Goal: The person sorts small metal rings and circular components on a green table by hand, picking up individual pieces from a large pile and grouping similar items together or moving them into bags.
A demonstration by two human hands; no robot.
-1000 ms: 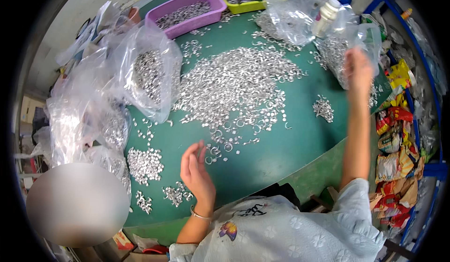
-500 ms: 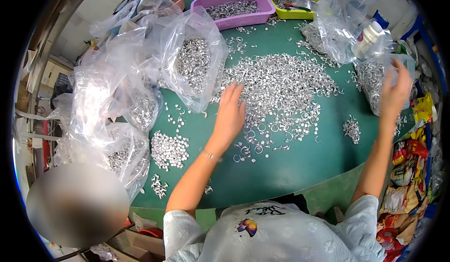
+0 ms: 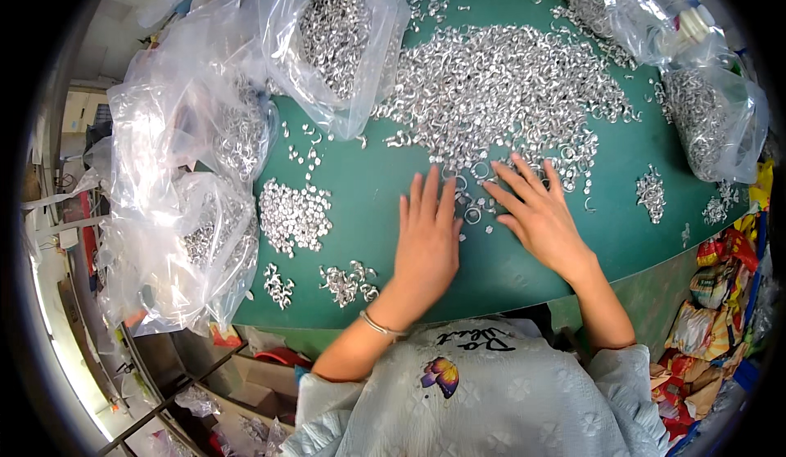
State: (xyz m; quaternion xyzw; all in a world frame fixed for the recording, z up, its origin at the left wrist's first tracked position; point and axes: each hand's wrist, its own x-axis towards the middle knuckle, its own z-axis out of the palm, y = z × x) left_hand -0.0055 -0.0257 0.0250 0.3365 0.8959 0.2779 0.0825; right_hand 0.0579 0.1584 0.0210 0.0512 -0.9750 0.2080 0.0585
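Both hands lie flat, palms down, fingers spread and gripping nothing. Left hand (image 3: 427, 240) and right hand (image 3: 540, 216) sit side by side at the near edge of the big ring pile (image 3: 508, 89) on the green table (image 3: 368, 195), fingertips among loose rings, placed to rake or sort (small sorted heaps (image 3: 293, 216) lie left). Clear bags (image 3: 336, 40) of rings ring the table.

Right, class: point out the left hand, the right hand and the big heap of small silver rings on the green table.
left hand (image 3: 427, 240), head view, back of the hand
right hand (image 3: 542, 221), head view, back of the hand
heap of silver rings (image 3: 499, 89), head view, middle of the pile
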